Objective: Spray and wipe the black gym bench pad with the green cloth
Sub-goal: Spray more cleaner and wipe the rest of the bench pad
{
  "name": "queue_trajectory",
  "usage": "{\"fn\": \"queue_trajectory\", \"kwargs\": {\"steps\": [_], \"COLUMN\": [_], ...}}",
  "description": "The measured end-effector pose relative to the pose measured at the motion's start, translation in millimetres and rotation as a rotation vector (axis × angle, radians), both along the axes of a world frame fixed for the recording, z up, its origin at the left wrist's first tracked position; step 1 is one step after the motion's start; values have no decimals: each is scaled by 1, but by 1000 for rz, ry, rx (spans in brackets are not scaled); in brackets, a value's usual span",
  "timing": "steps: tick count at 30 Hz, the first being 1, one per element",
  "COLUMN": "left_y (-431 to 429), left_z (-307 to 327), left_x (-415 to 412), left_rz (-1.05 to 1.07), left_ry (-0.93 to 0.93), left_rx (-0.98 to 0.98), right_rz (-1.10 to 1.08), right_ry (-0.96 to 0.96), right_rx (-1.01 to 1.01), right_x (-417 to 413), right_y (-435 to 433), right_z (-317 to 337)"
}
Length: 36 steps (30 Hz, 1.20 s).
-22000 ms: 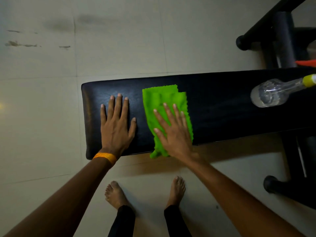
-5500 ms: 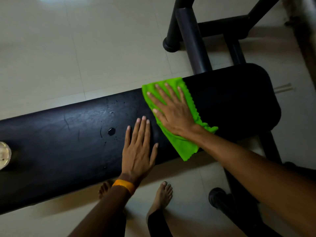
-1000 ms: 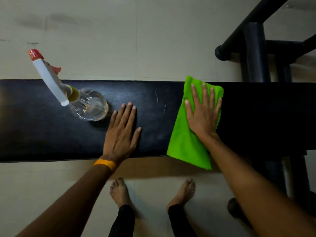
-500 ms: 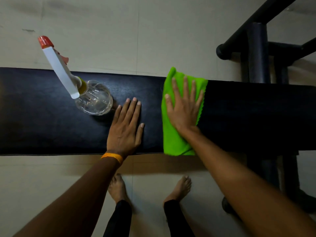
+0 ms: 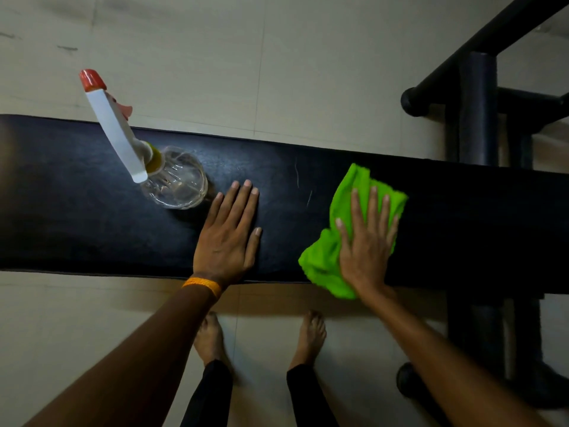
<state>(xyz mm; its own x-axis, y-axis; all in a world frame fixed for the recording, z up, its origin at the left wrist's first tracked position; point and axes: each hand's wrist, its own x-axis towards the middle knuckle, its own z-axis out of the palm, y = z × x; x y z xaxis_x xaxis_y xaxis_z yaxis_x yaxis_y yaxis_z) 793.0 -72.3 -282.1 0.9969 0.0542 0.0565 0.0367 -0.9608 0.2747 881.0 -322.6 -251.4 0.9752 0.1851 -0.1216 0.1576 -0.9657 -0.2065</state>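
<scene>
Cloth point(image 5: 323, 260) now bunched under right hand point(image 5: 365, 245), farther from left hand point(image 5: 228, 238).

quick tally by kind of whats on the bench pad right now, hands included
spray bottle: 1
green cloth: 1
hands: 2, left hand flat on the black bench pad, right hand flat on the cloth
total: 4

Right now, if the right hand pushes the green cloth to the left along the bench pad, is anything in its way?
Yes. The left hand lies flat on the bench pad, left of the green cloth under the right hand. Beyond it the spray bottle stands on the pad. Both block that path.
</scene>
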Motion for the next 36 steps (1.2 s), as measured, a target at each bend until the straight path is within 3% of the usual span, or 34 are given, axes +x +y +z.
{"fn": "queue_trajectory", "kwargs": {"steps": [3,6,9,13,16,19,22,25,26,28,30,31,33,36], "left_y": [0,0,-1,-1,0,4,11,30,38,53,62,64,64,64], "left_z": [0,1,3,6,7,9,13,14,13,13,14,14,15,16], "left_x": [1,0,0,1,-2,-22,-53,-82,-91,-104,-112,-113,-111,-105], "left_rz": [0,-2,-3,-9,-8,13,44,79,84,83,116,154,249,304], "left_ry": [-5,-10,-3,22,34,35,24,37,42,44,33,29,27,12], "left_rx": [-4,-6,-6,1,-11,-37,-54,-26,-11,11,13,4,-27,-50], "right_rz": [-57,83,244,285,56,-131,270,531,473,143,-129,-164,-32,402], "right_ry": [91,144,132,63,-3,-35,-27,-37,-46,-27,-24,-42,-60,-15], "right_rx": [57,20,-91,-93,-17,21,8,12,-3,35,79,75,81,40], "right_x": [-16,-11,-24,3,39,11,-41,0,20,50,46,31,-12,-59], "right_y": [18,7,-3,5,29,75,86,57,52,55,83,102,135,150], "right_z": [4,10,9,0,-3,-7,-11,-13,-14,-11,-9,-9,-9,-12]}}
